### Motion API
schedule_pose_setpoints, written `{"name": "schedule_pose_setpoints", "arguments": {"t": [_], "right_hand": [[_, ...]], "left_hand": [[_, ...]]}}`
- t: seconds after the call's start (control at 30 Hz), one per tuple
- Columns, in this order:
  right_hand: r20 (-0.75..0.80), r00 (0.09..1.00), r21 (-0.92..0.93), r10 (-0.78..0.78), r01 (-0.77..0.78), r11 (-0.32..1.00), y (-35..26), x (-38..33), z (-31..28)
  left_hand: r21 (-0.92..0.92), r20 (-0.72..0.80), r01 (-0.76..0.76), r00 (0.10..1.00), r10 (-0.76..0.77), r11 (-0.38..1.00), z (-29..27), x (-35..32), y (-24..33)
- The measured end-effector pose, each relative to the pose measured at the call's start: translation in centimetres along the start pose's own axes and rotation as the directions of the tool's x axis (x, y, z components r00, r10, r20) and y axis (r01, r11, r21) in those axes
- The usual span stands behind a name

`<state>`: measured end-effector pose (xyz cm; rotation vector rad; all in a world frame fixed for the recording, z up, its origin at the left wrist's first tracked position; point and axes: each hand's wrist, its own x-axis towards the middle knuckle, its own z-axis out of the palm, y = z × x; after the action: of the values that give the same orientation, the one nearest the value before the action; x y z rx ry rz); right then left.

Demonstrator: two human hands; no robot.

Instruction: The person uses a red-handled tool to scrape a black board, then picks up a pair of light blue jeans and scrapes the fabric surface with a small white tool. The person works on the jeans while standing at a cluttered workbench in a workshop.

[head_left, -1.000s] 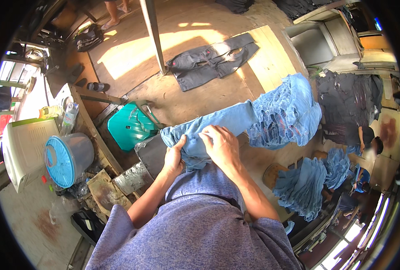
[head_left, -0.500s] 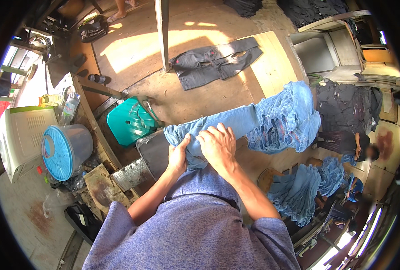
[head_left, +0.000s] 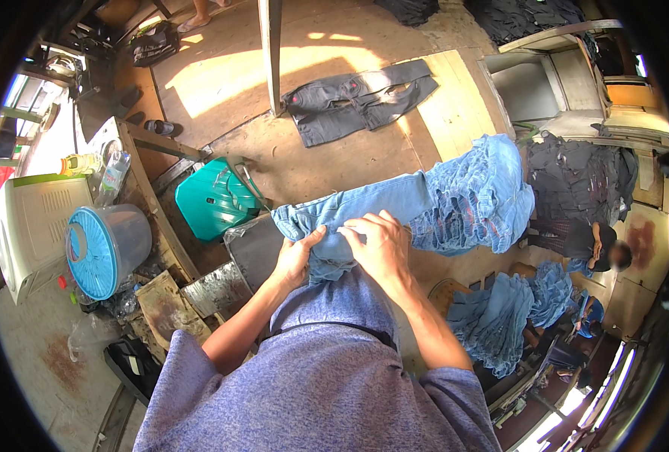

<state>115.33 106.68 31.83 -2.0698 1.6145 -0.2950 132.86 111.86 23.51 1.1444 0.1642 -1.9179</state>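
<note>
A pair of light blue jeans point(head_left: 395, 203) lies stretched across in front of me, its far end bunched into a thick blue heap point(head_left: 478, 196). My left hand point(head_left: 298, 258) grips the waist end of the jeans, fingers curled into the cloth. My right hand point(head_left: 380, 242) presses on the same cloth just to the right, fingers closed over a fold. Both hands sit close together above my lap.
Dark jeans point(head_left: 357, 98) lie spread on the wooden floor beyond a post point(head_left: 271, 53). A teal bag point(head_left: 214, 200), a blue-lidded tub point(head_left: 101, 248) and a white box point(head_left: 29, 226) stand left. Another blue heap point(head_left: 500, 316) and a seated person point(head_left: 583, 241) are right.
The view has shifted slightly, and both hands have stayed on the waist end of the light blue jeans, working the cloth a little.
</note>
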Motion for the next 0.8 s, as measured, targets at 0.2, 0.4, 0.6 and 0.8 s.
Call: {"name": "schedule_pose_setpoints", "arguments": {"t": [0.2, 0.4, 0.6, 0.8], "right_hand": [[-0.077, 0.994, -0.170, -0.083, 0.069, 0.983, -0.8, -0.7, 1.6], [-0.028, 0.987, -0.169, -0.158, 0.152, 0.974, -0.9, -0.5, 1.2], [-0.055, 0.989, -0.233, -0.140, 0.123, 0.965, -1.3, -0.4, 1.5], [-0.227, 0.973, -0.143, 0.047, -0.081, 0.986, 2.6, 0.5, -1.6]], "left_hand": [[0.007, -0.086, -0.088, 0.992, 0.089, 0.996, -0.1, 0.5, -1.2], [0.049, -0.085, -0.108, 0.990, 0.112, 0.993, -0.1, 0.5, -1.4], [0.082, -0.116, -0.138, 0.982, 0.147, 0.987, -0.3, 0.8, -1.7], [-0.039, -0.011, 0.059, 0.998, -0.060, 0.997, 0.1, 1.3, -1.1]]}}
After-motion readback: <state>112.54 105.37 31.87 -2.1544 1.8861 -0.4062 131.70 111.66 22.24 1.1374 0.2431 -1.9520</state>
